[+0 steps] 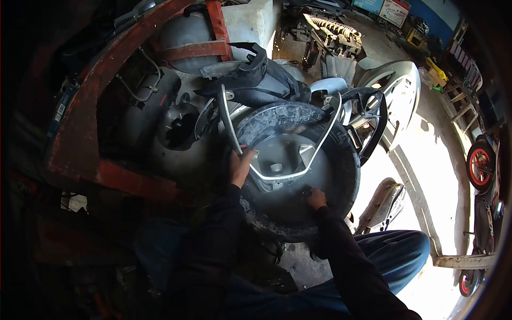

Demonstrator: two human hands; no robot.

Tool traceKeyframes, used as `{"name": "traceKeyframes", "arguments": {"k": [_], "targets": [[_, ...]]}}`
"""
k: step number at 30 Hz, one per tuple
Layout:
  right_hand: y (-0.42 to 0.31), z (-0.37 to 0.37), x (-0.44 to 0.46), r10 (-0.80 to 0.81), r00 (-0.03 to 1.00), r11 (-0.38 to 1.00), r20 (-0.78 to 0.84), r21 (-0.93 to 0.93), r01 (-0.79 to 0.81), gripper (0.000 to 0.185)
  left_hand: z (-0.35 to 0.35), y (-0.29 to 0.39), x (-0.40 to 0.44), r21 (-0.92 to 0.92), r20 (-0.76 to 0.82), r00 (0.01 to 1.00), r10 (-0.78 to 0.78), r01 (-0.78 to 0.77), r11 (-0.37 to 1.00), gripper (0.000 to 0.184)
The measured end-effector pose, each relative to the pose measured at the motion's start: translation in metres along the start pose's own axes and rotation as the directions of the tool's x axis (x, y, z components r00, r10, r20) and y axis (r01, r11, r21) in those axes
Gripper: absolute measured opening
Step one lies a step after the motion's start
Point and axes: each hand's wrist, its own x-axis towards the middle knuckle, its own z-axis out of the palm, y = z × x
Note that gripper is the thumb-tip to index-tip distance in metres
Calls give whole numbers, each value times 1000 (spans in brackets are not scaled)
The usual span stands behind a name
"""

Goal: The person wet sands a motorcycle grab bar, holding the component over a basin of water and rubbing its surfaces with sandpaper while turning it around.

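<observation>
A silver U-shaped motorcycle grab rail (282, 177) with mounting tabs lies across a large round black basin (354, 184), its two arms reaching past the far rim. My left hand (241, 166) grips the rail on its left side, near the bend. Over the greyish water (288, 200) in the basin, my right hand (317, 199) is closed, apart from the rail. Something small and dark shows at its fingers, too unclear to name.
Black plastic fairing parts (266, 82) crowd the basin's far side. A silver-white body panel (408, 90) stands to the right. At left is a rusty red metal frame (85, 122); a red-rimmed motorcycle wheel (480, 165) is far right.
</observation>
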Motion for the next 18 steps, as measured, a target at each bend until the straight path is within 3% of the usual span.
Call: {"name": "traceKeyframes", "arguments": {"k": [2, 4, 5, 6, 7, 8, 9, 10, 11, 13, 14, 18], "targets": [[7, 20, 16, -5, 1000, 998, -2, -63, 5, 29, -6, -2, -3, 7, 39, 999, 16, -16, 1000, 37], [16, 29, 24, 22, 991, 979, 132, -202, 5, 32, -12, 3, -13, -74, 104, 972, -210, 218, 973, 45], [22, 15, 28, 19, 993, 980, 120, -199, 5, 32, -11, 9, -13, -117, 144, 940, -308, 325, 938, 49], [24, -12, 23, -383, 876, 872, 293, -198, 447, 33, -11, 18, -17, -94, 137, 939, -315, 329, 940, 53], [21, -41, 17, -684, 577, 591, 445, -125, 797, 33, -10, 27, -20, -100, 145, 940, -308, 323, 941, 53], [6, -65, 7, -681, 585, 594, 439, -135, 793, 33, -9, 37, -23, -59, 123, 931, -345, 354, 933, 54], [-16, -89, -4, -324, 909, 926, 261, 284, 248, 30, -8, 43, -27, -19, 99, 919, -382, 385, 923, 54], [-31, -113, -13, 181, 934, 654, 307, 672, -348, 28, -7, 47, -31, -21, 81, 916, -393, 395, 918, 55], [-38, -137, -12, 182, 938, 652, 296, 677, -340, 28, -6, 52, -34, -24, 88, 919, -383, 387, 922, 55], [-47, -175, -13, -11, 950, 626, 313, 743, -237, 24, -7, 59, -45, -59, -26, 930, -366, 364, 930, 54], [-57, -193, -21, -9, 952, 622, 305, 747, -233, 24, -7, 53, -45, -61, -54, 932, -357, 354, 933, 51], [-100, -254, -60, -162, 933, 512, 322, 835, -200, 31, -6, 86, -66, -129, -1, 887, -462, 458, 880, 49]]}}
